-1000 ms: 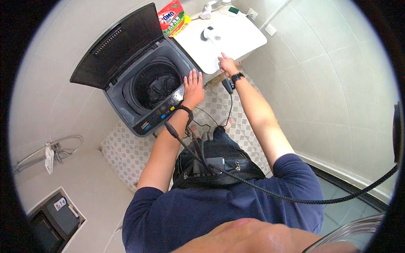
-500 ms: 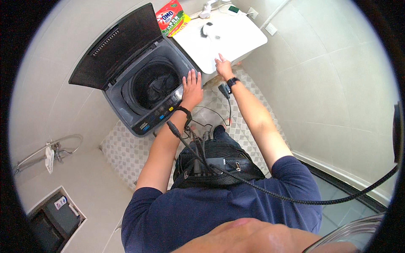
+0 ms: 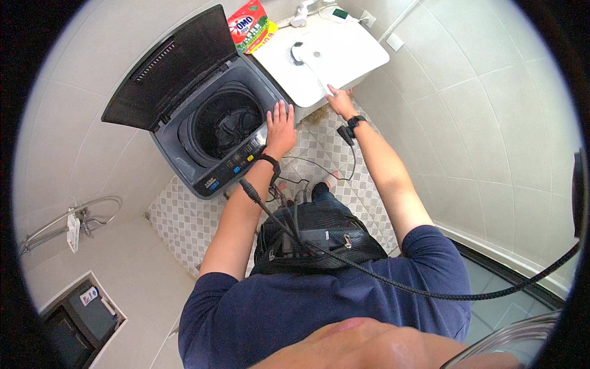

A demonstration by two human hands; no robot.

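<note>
At the right side of the white washbasin (image 3: 353, 46), my right hand (image 3: 342, 103) is closed around the white handle of a long-handled brush (image 3: 318, 75). Its rounded head, white with dark bristles, touches or hovers just over the basin near the drain; which one I cannot tell. My left hand (image 3: 281, 130) lies flat, fingers extended, on the rim beside the control panel of a dark grey top-loading washing machine (image 3: 184, 178). The machine's lid (image 3: 175, 67) stands up, and its dark drum (image 3: 227, 123) is exposed. Something dark inside the drum is hard to make out.
A red and green detergent bag (image 3: 251, 27) stands behind the basin's left corner, near a white faucet (image 3: 301, 15). Black cables (image 3: 344, 166) hang by my right wrist and waist. A shower fitting (image 3: 80, 221) is at far left, near a wall niche (image 3: 92, 320).
My right hand has moved right and slightly toward me with the brush, whose head was blurred earlier and now shows sharply. The left hand stays on the washing machine.
</note>
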